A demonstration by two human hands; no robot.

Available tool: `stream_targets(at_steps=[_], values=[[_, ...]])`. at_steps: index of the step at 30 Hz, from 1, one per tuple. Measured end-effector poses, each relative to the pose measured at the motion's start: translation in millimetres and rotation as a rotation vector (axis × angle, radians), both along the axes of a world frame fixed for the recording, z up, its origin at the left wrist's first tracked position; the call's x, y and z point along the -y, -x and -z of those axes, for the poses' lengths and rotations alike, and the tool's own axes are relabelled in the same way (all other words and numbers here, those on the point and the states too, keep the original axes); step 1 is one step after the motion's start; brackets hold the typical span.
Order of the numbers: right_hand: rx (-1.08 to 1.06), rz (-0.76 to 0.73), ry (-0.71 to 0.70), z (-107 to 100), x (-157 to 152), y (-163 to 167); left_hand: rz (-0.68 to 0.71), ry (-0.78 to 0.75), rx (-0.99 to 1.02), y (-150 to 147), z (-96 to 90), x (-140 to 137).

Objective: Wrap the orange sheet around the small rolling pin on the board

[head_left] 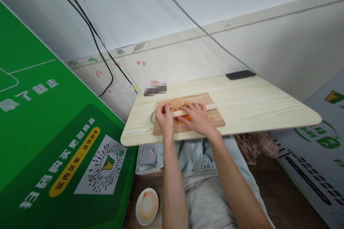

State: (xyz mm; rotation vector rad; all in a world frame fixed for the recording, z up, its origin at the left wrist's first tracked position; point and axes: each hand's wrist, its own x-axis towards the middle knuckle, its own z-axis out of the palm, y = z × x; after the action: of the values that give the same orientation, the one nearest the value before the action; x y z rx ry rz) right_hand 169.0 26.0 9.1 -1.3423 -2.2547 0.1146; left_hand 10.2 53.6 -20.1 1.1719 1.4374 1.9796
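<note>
A pale, smooth rod that looks like a rolling pin [211,107] lies across a wooden cutting board [215,120]. My left hand [164,117] is closed around its left end, fingers curled and thumb at the front. Over its right part lies my right hand [195,116], the fingers bent across the top and the thumb on the near side. An orange piece [185,119] shows partly from under my right hand; its kind is hidden. Yellowish bits [176,105] sit on the board just behind the rod.
The board rests on a light wood-grain table [263,107] against the wall. A black phone [240,74] lies at the back right, a blurred-out dark object [155,89] at the back left. Below are a stained white bowl [147,206] and a white box [148,159]. Green panel [80,121] at left.
</note>
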Motion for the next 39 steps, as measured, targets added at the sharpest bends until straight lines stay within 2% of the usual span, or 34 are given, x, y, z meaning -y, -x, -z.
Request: stream_targets(at_steps=[29,39], values=[[0.024,-0.015,0.019,-2.6,1.2,-2.9,0.006,-0.014,0.000,0.0,-3.1,1.9],[0.010,0.000,-0.026,1.3,-1.5,-1.4,0.009,0.001,-0.008,-0.5,-3.8,1.7]])
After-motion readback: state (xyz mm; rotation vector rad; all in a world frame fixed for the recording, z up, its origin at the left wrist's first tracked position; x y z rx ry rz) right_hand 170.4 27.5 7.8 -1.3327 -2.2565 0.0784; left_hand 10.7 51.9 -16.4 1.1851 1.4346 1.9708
